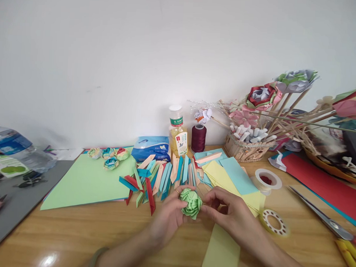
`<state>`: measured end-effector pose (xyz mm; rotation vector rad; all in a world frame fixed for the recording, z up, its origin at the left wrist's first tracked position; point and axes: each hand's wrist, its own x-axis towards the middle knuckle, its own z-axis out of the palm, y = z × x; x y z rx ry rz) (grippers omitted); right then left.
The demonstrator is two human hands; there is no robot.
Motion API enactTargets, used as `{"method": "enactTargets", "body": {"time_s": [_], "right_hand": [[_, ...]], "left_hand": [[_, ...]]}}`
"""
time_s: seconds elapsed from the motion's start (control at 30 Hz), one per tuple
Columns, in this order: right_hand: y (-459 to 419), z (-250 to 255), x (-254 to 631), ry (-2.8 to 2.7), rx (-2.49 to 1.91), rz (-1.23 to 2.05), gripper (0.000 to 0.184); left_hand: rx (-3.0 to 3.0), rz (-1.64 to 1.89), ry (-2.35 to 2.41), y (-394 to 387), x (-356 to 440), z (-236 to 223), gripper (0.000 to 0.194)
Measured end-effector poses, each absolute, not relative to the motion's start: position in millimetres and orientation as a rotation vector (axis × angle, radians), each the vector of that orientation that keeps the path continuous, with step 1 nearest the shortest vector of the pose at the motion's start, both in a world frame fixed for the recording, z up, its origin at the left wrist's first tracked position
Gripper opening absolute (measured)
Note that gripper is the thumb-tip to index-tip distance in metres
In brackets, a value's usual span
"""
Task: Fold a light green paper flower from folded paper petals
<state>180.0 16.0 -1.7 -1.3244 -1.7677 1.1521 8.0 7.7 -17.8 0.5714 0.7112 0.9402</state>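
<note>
A light green folded paper flower [192, 203] is held between both hands above the wooden table [73, 235]. My left hand [167, 217] grips its left side with fingers curled round it. My right hand [227, 212] pinches its right side with thumb and fingertips. Just behind the flower lie several folded paper strips [158, 178] in teal, red, peach and green. A yellow-green paper sheet [221, 253] lies under my right wrist.
A large green sheet [87, 182] lies at left with small paper flowers [109, 156] on its far edge. Tissue pack [151, 147], drink bottle [178, 131], maroon thread spool [198, 138], basket of paper flowers on sticks [248, 146], tape rolls [273, 222], scissors [324, 218], red paper [326, 187], water bottle [15, 150].
</note>
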Motion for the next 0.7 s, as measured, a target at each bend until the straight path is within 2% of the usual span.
{"method": "enactTargets", "body": {"time_s": [0.2,0.43,0.5,0.7], "right_hand": [[16.3,-0.7,181.4,-1.775,-1.344,1.161,0.017],[11.7,1.9,181.1,-1.864,-1.374,0.933,0.018],[13.5,1.7,181.0,-1.771,-1.358,1.092,0.015],[19.1,2.8,183.0,-1.237,-1.115,1.95,0.022]], "left_hand": [[0.575,0.922,0.696,9.2,7.8,-18.2,0.031],[0.618,0.999,0.717,6.2,11.7,-13.9,0.027],[0.606,1.006,0.713,6.1,12.2,-13.0,0.026],[0.526,0.976,0.661,7.5,9.5,-14.5,0.027]]}}
